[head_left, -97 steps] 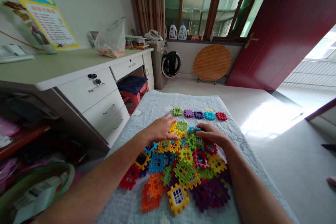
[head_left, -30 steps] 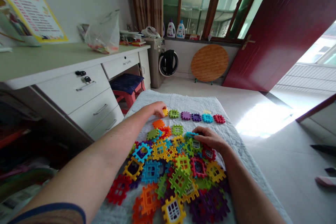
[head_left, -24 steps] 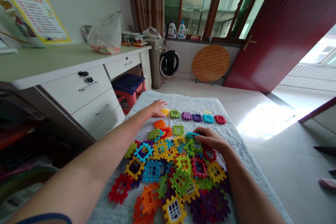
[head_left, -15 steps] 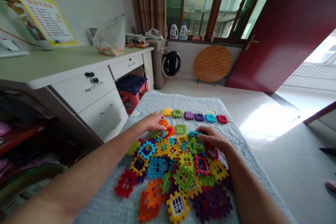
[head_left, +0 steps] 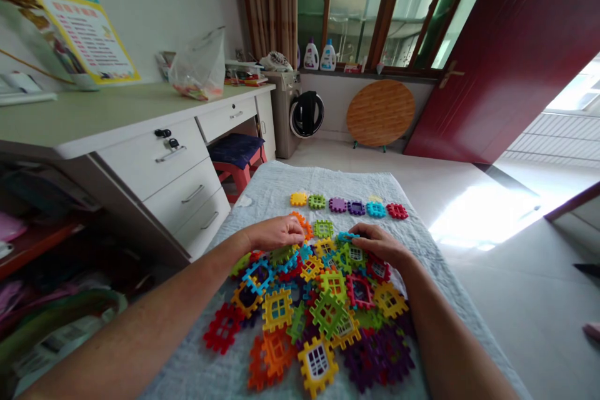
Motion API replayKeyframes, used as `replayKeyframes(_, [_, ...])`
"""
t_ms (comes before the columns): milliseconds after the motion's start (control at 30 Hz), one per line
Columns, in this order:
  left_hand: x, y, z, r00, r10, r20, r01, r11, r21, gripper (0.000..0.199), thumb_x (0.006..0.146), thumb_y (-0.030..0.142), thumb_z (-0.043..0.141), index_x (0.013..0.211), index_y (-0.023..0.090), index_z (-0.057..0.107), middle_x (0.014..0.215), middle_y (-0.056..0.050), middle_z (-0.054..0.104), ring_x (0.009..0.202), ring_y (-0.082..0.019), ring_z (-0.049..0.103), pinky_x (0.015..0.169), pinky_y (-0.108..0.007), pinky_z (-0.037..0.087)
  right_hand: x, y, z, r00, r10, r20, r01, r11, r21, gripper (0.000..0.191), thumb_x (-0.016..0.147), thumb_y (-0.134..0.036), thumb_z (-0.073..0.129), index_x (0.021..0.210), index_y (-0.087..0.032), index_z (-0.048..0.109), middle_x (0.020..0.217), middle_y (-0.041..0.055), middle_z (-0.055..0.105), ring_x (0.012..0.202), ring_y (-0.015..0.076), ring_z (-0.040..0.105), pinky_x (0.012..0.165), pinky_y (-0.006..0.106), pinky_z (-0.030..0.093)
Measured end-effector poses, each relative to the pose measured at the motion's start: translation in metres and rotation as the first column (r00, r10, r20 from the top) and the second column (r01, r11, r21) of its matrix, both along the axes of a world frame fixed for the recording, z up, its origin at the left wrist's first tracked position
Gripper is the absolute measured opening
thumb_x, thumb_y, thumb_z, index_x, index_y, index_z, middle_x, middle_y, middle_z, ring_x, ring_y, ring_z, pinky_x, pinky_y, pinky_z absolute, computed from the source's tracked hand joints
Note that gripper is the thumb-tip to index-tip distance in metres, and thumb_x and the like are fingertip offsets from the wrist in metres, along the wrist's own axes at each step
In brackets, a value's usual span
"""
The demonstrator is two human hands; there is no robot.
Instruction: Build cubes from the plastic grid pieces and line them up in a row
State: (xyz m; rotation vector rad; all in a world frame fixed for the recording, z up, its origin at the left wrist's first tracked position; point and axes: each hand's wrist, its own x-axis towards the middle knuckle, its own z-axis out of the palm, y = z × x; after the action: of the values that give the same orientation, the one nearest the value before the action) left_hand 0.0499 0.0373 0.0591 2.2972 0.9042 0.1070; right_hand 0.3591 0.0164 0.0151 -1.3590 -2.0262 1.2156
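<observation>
My left hand [head_left: 281, 232] is closed, its curled fingers against an orange interlocking plastic building piece [head_left: 304, 223] at the far left of a colourful pile; its fingertips are partly hidden. On the right, my right hand [head_left: 375, 241] pinches the edge of a blue building piece [head_left: 345, 237]. Between the hands, a green piece [head_left: 323, 228] lies flat. Below them spreads the pile of notched square pieces, among them a green window piece [head_left: 328, 314], a yellow one with a white grid [head_left: 318, 362] and a red one [head_left: 223, 328].
A row of single pieces runs along the far part of the cloth-covered table [head_left: 328, 178], from a yellow piece [head_left: 298, 199] to a red piece [head_left: 397, 211]. A white desk [head_left: 154, 119] stands at the left, with a stool [head_left: 239, 153] beside it.
My left hand has drawn slightly nearer and its fingers have curled in. A yellow piece in the pile has shifted toward me, covering a blue one. My right hand has hardly moved.
</observation>
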Motion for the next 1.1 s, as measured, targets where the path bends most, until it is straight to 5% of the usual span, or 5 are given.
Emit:
replayKeyframes(167, [0.009,0.016,-0.008,0.96,0.276,-0.053,-0.252,0.929,0.271,0.025,0.081,0.038,0.053,0.09,0.018,0.064,0.097,-0.006,0.06,0.09,-0.02,0.057,0.083,-0.027,0.041,-0.001,0.0,0.001,1.0,0.0,-0.02,0.0,1.0,-0.007,0.03,0.08,-0.043,0.059,0.097,-0.019,0.065,0.086,0.0022,0.067,0.076,0.0162,0.059,0.068,0.027,0.046])
replayKeyframes(267, [0.021,0.024,-0.015,0.896,0.406,-0.181,-0.317,0.87,0.378,0.044,0.068,0.046,0.067,0.103,0.019,0.062,0.109,-0.009,0.058,0.095,-0.025,0.057,0.084,-0.031,0.043,-0.001,0.0,0.001,1.0,-0.002,-0.012,0.002,1.0,-0.002,0.029,0.08,-0.042,0.059,0.096,-0.019,0.065,0.085,0.0021,0.066,0.075,0.016,0.059,0.068,0.027,0.046])
replayKeyframes(500, [0.043,0.029,-0.019,0.852,0.364,-0.376,-0.28,0.924,0.26,0.064,0.053,0.053,0.075,0.107,0.023,0.058,0.111,-0.007,0.056,0.089,-0.024,0.059,0.075,-0.029,0.046,0.001,0.001,0.0,1.0,0.0,-0.002,0.0,1.0,0.005,0.029,0.08,-0.043,0.059,0.097,-0.02,0.065,0.086,0.0022,0.066,0.077,0.0161,0.058,0.069,0.027,0.045])
replayKeyframes(667, [0.046,0.035,-0.016,0.872,0.264,-0.412,-0.158,0.949,0.273,0.054,0.055,0.046,0.075,0.102,0.023,0.061,0.104,-0.006,0.06,0.094,-0.025,0.058,0.078,-0.03,0.046,0.0,0.001,0.001,1.0,0.008,-0.015,-0.008,1.0,0.001,0.03,0.08,-0.044,0.059,0.097,-0.02,0.064,0.086,0.0023,0.066,0.076,0.016,0.058,0.069,0.027,0.045])
replayKeyframes(1100, [0.037,0.032,-0.017,0.949,0.234,-0.21,-0.15,0.923,0.354,0.051,0.061,0.018,0.065,0.111,0.021,0.059,0.111,-0.006,0.06,0.101,-0.021,0.058,0.087,-0.025,0.045,0.0,0.001,0.002,1.0,0.002,0.017,-0.002,1.0,-0.001,0.03,0.08,-0.044,0.058,0.097,-0.02,0.064,0.085,0.0016,0.065,0.076,0.0158,0.058,0.069,0.026,0.045])
